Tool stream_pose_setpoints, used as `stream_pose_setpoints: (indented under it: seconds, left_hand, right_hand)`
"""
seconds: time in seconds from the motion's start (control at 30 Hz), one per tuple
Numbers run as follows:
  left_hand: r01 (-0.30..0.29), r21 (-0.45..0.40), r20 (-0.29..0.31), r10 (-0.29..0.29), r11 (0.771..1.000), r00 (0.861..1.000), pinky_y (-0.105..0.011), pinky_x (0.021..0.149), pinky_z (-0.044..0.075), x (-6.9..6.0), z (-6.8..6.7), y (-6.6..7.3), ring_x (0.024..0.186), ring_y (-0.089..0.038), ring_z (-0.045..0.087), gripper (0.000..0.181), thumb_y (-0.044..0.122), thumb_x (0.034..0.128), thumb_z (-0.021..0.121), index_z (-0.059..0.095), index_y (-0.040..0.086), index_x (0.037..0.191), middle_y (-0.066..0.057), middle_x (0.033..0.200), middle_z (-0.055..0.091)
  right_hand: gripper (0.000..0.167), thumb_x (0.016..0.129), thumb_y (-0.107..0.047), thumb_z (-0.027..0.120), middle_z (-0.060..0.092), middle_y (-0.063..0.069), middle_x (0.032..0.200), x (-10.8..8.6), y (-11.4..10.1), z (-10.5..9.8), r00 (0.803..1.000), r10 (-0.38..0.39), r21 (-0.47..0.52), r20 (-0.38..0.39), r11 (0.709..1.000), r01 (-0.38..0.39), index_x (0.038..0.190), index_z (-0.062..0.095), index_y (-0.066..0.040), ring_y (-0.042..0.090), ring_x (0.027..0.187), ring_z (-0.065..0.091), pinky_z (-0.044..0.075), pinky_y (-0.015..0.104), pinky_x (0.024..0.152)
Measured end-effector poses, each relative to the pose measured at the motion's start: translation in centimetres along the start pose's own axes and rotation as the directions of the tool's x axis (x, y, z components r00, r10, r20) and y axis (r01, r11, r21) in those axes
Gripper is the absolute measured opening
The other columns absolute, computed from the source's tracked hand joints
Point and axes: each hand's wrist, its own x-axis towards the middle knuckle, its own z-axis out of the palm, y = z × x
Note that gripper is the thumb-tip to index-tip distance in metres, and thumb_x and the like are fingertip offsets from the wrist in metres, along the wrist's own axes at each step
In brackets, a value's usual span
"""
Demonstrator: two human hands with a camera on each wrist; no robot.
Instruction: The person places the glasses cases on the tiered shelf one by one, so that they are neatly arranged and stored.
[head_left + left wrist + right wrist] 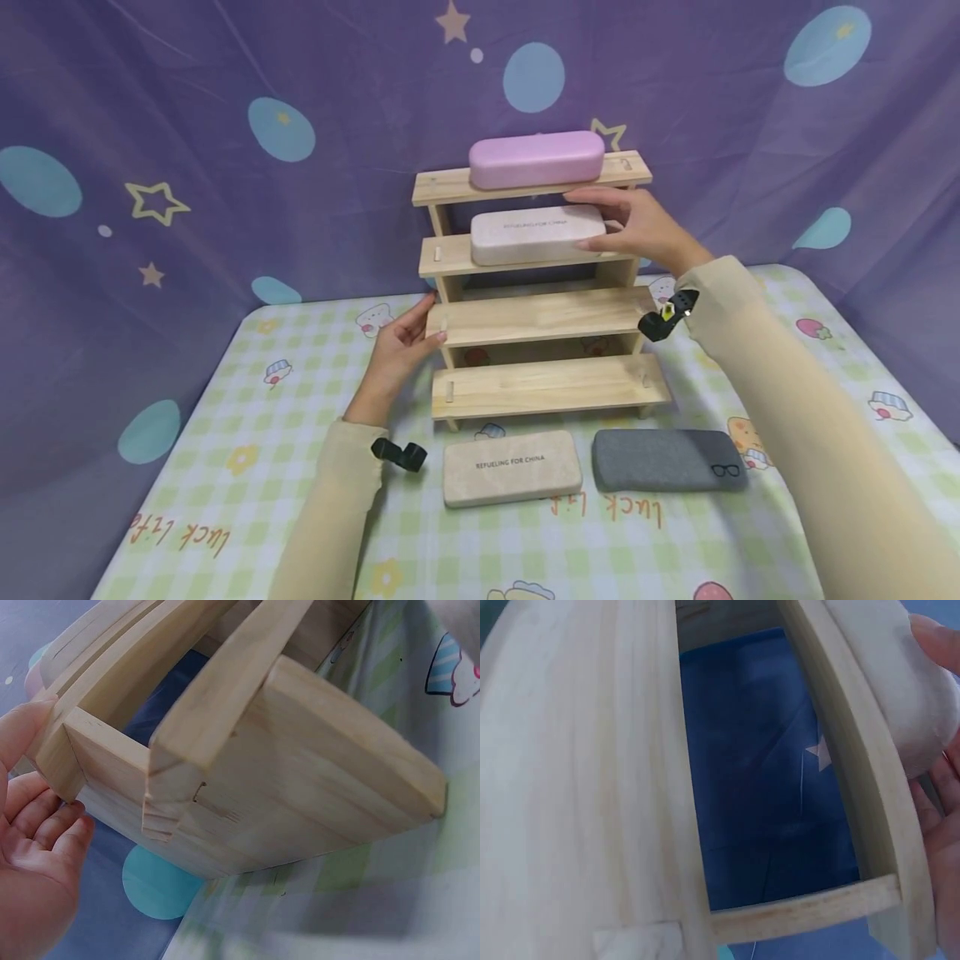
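Note:
A white glasses case [525, 242] with small lettering lies on the second tier from the top of a stepped wooden display rack [540, 317]. My right hand [637, 223] grips the case's right end, thumb at the front and fingers at the back. In the right wrist view, the rounded end of the case [907, 697] sits against the shelf's edge, with part of the hand cut off. My left hand [401, 354] holds the rack's left side by a lower board. The left wrist view shows its thumb on the board and curled fingers [52, 821] beneath.
A pink glasses case [536, 162] stands on the top tier. In front of the rack, a beige glasses case [512, 468] and a grey glasses case [667, 461] lie on the checked tablecloth [300, 450]. A purple curtain [360, 167] hangs behind.

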Motion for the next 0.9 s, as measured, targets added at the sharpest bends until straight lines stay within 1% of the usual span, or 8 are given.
stream_pose_setpoints:
  seconds: [0.1,0.2,0.33,0.47,0.53,0.73,0.83,0.9]
  left_hand:
    - [-0.004,0.002,0.002,0.004,1.0,1.0,-0.024,0.106,0.036,0.0,0.0,-0.1,0.133,-0.027,0.039,0.063,-0.009,0.0843,0.062,0.036,-0.004,0.141,-0.018,0.146,0.037]
    - [-0.001,0.001,-0.002,0.001,1.0,1.0,-0.023,0.105,0.037,0.1,-0.1,-0.2,0.133,-0.028,0.039,0.063,-0.009,0.0841,0.062,0.036,-0.004,0.141,-0.018,0.146,0.037]
    - [0.003,0.003,-0.003,-0.003,1.0,1.0,-0.022,0.104,0.038,0.1,-0.1,-0.2,0.133,-0.027,0.039,0.064,-0.009,0.0839,0.062,0.036,-0.004,0.142,-0.017,0.146,0.037]
    - [0.008,0.002,-0.005,-0.008,1.0,1.0,-0.022,0.105,0.037,0.1,0.0,-0.1,0.133,-0.027,0.038,0.064,-0.009,0.0837,0.062,0.036,-0.004,0.142,-0.017,0.147,0.036]
    - [0.011,0.001,-0.006,-0.011,1.0,1.0,-0.022,0.105,0.037,0.1,0.0,0.0,0.133,-0.028,0.038,0.064,-0.009,0.0836,0.062,0.036,-0.004,0.141,-0.017,0.147,0.036]
    - [0.005,0.007,-0.008,-0.005,1.0,1.0,-0.021,0.103,0.039,0.0,-0.1,-0.1,0.133,-0.028,0.039,0.064,-0.009,0.0837,0.062,0.036,-0.004,0.142,-0.018,0.146,0.037]
    - [0.001,0.007,-0.01,-0.001,1.0,1.0,-0.021,0.103,0.039,0.1,-0.1,-0.2,0.133,-0.029,0.039,0.063,-0.01,0.084,0.062,0.037,-0.004,0.141,-0.018,0.146,0.037]
    - [0.0,0.009,-0.001,0.0,1.0,1.0,-0.021,0.104,0.038,0.2,-0.1,-0.3,0.133,-0.029,0.038,0.063,-0.01,0.0845,0.061,0.036,-0.004,0.142,-0.018,0.146,0.036]
  right_hand:
    - [0.063,0.074,0.001,0.077,0.052,0.011,0.137,-0.6,0.3,-0.4,1.0,0.008,0.047,-0.004,0.999,-0.007,0.132,0.055,-0.005,0.016,0.128,0.046,0.035,0.022,0.107]
    - [0.061,0.076,0.002,0.076,0.052,0.007,0.137,-1.4,0.2,-0.7,1.0,0.013,0.076,-0.013,0.997,-0.012,0.132,0.054,-0.005,0.015,0.131,0.043,0.033,0.024,0.11]
    - [0.059,0.077,0.004,0.074,0.055,0.001,0.134,-2.8,0.2,-1.3,0.999,0.007,0.075,-0.047,0.997,-0.003,0.132,0.055,-0.005,0.012,0.131,0.042,0.032,0.022,0.11]
    - [0.057,0.077,0.007,0.072,0.058,-0.001,0.13,-4.6,0.1,-1.8,0.996,-0.018,0.087,-0.089,0.996,0.026,0.13,0.056,-0.003,0.01,0.128,0.045,0.033,0.02,0.108]
    - [0.056,0.077,0.011,0.07,0.059,0.0,0.128,-5.7,0.1,-2.0,0.994,-0.04,0.117,-0.102,0.992,0.051,0.129,0.056,-0.001,0.01,0.126,0.047,0.035,0.02,0.107]
    - [0.057,0.077,0.02,0.063,0.054,0.005,0.133,-9.3,1.2,-2.2,0.988,-0.133,0.224,-0.075,0.963,0.147,0.131,0.051,0.006,0.015,0.125,0.047,0.039,0.02,0.103]
    - [0.058,0.077,0.023,0.06,0.053,0.004,0.134,-11.3,1.8,-2.1,0.987,-0.156,0.254,-0.046,0.953,0.162,0.132,0.048,0.009,0.015,0.127,0.045,0.04,0.021,0.103]
    - [0.058,0.076,0.025,0.059,0.052,0.007,0.135,-12.6,2.0,-2.1,0.983,-0.181,0.271,-0.032,0.945,0.183,0.132,0.047,0.011,0.016,0.128,0.044,0.038,0.023,0.105]
